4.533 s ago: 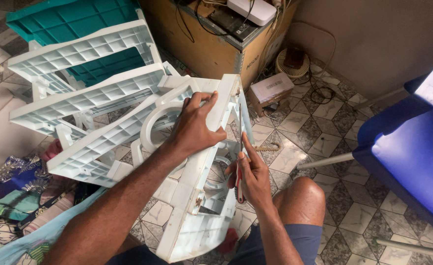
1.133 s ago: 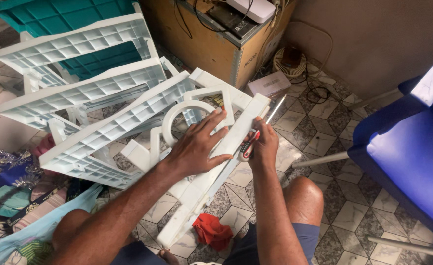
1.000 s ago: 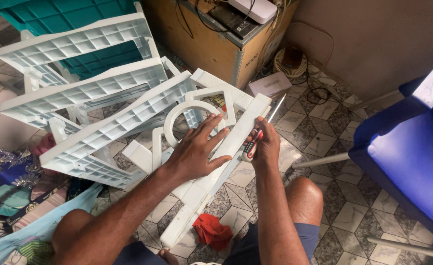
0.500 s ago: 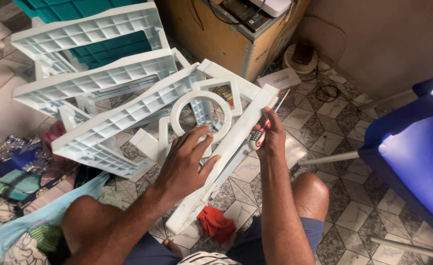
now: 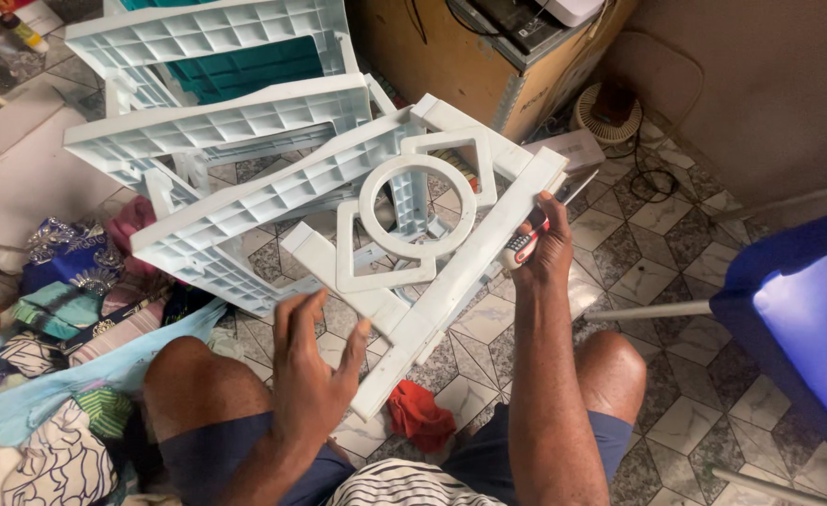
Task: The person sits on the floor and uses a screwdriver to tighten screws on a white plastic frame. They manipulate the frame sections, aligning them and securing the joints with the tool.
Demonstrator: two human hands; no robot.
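We grip a red-handled screwdriver (image 5: pixel 528 242) in our right hand (image 5: pixel 546 251) at two o'clock against the white plastic frame (image 5: pixel 432 272), central; our left hand (image 5: pixel 312 370) hovers spread at seven o'clock, steadying nothing.

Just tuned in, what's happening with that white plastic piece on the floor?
A seated person is working on a white plastic side panel with a ring cut-out, part of a shelf rack lying on its side on the tiled floor. The right hand grips a red-handled screwdriver at the panel's edge. The left hand is open, fingers spread, beside the panel's lower end and not gripping it. A red cloth lies between the person's legs.
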